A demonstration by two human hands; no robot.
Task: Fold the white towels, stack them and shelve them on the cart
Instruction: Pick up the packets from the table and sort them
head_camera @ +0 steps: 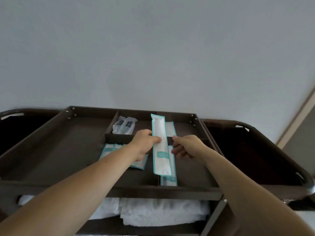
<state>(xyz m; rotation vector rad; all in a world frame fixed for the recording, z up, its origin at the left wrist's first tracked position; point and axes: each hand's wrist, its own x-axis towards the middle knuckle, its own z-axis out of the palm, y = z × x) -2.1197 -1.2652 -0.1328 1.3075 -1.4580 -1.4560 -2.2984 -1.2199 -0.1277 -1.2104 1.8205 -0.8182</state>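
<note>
Folded white towels (158,212) lie stacked on the shelf under the dark brown cart's top tray (56,150). Above that tray my left hand (144,143) pinches a long white-and-teal sealed packet (160,147), held upright over the tray's dividers. My right hand (186,146) hovers just right of the packet with fingers loosely curled and nothing in them; whether it touches the packet is unclear.
More teal packets (168,180) lie in the tray compartments, and small clear sachets (124,125) sit in the back middle compartment. Dark fabric bags hang at the cart's left (18,130) and right (252,150) ends. A pale wall rises behind.
</note>
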